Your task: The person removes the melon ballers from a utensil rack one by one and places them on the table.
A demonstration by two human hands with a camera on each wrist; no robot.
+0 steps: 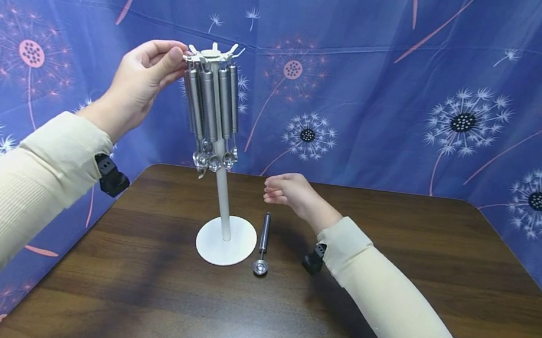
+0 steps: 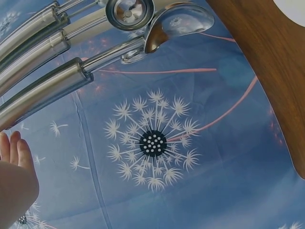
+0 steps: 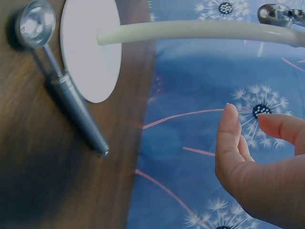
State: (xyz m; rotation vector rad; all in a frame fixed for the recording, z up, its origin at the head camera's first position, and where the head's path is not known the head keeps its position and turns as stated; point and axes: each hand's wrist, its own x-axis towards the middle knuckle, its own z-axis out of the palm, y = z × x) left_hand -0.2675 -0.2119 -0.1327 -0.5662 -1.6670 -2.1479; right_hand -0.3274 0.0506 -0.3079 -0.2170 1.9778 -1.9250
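Note:
A white stand (image 1: 223,200) with a round base holds several steel-handled utensils (image 1: 208,103) hanging from its hooked top, their scoop-like heads pointing down. At the left side of that top, my left hand (image 1: 137,78) pinches the edge between thumb and fingers; the exact grip is partly hidden. In the left wrist view, its fingers show near the upper end of a handle (image 2: 45,93). My right hand (image 1: 298,196) hovers over the table with fingers loosely bent, holding nothing. Just below it, a metal scoop (image 1: 264,238) lies beside the base, its round bowl toward me.
The stand and scoop are on a dark wooden table (image 1: 387,308). Behind the table hangs a blue cloth (image 1: 370,90) with a dandelion print. Black wrist cameras sit on both cuffs of the cream sleeves (image 1: 382,307).

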